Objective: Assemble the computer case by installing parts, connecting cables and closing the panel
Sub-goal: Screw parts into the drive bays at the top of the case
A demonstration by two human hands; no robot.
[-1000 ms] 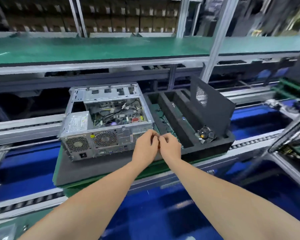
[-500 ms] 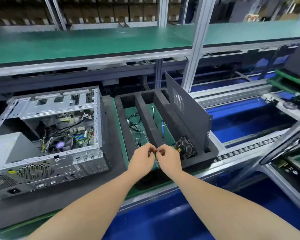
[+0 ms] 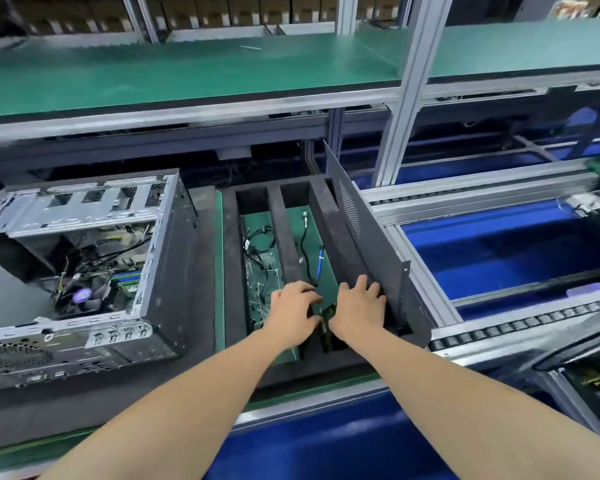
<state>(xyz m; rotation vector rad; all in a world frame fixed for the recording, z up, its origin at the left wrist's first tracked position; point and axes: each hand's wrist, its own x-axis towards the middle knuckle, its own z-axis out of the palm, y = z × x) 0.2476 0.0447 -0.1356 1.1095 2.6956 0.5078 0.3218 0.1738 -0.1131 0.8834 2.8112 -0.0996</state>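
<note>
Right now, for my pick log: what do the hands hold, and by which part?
Cannot tell: left hand and right hand flank a dark part in the foam tray, grip hidden.

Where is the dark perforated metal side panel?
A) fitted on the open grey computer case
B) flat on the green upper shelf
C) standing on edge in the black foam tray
C: the dark perforated metal side panel stands on edge along the right of the black foam tray.
</note>
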